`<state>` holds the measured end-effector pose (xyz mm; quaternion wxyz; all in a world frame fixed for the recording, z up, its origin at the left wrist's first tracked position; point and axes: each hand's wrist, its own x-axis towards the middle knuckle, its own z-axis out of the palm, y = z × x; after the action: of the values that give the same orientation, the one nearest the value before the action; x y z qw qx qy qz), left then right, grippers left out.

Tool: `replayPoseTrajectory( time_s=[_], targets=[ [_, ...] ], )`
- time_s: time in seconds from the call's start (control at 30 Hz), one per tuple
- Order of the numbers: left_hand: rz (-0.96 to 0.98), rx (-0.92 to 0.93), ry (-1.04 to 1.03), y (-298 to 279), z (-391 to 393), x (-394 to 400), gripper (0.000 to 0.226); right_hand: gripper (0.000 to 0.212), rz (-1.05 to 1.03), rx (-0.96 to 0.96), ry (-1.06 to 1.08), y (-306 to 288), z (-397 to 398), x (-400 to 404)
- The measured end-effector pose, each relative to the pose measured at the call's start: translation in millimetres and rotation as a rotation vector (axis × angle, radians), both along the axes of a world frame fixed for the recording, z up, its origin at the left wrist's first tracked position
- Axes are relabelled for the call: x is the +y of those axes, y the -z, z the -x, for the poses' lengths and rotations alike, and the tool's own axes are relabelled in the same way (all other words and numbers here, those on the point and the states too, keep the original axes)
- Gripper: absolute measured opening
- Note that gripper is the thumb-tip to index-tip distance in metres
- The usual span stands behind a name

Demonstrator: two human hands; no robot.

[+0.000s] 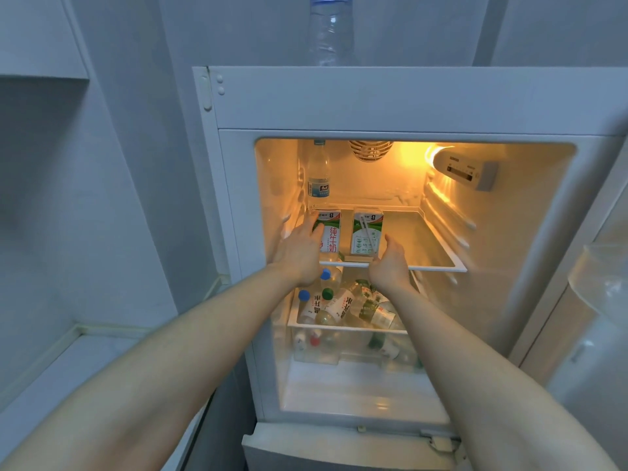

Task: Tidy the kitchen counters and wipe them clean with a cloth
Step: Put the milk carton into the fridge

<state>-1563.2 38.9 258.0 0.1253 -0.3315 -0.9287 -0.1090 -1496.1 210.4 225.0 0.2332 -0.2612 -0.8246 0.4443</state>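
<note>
The fridge (373, 100) stands open and lit inside. Two green-and-white milk cartons stand upright side by side at the left of its glass shelf (431, 246). My left hand (299, 256) reaches in with fingers spread, its fingertips against the left side of the left carton (331, 237). My right hand (390, 266) is just right of the right carton (367, 232), thumb up, fingers apart and near the carton's lower corner. Neither hand closes around a carton. No cloth is in view.
A clear water bottle (318, 175) stands behind the left carton. Below the shelf, a drawer (346, 329) holds several bottles lying down. Another empty bottle (331, 32) stands on the fridge top. The open fridge door (598, 300) is at right, a pale counter (68, 368) at left.
</note>
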Motion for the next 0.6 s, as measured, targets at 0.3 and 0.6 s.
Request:
replayPoseTrajectory(
  time_s=[0.3,0.6],
  targets=[
    [-0.188,-0.184,0.11,35,-119,-105,0.075,0.053,-0.155,0.166,-0.093,55,-107,-60],
    [-0.139,-0.291,0.046,88,-245,-210,0.07,0.046,-0.365,-0.205,-0.274,93,-261,-121]
  ],
)
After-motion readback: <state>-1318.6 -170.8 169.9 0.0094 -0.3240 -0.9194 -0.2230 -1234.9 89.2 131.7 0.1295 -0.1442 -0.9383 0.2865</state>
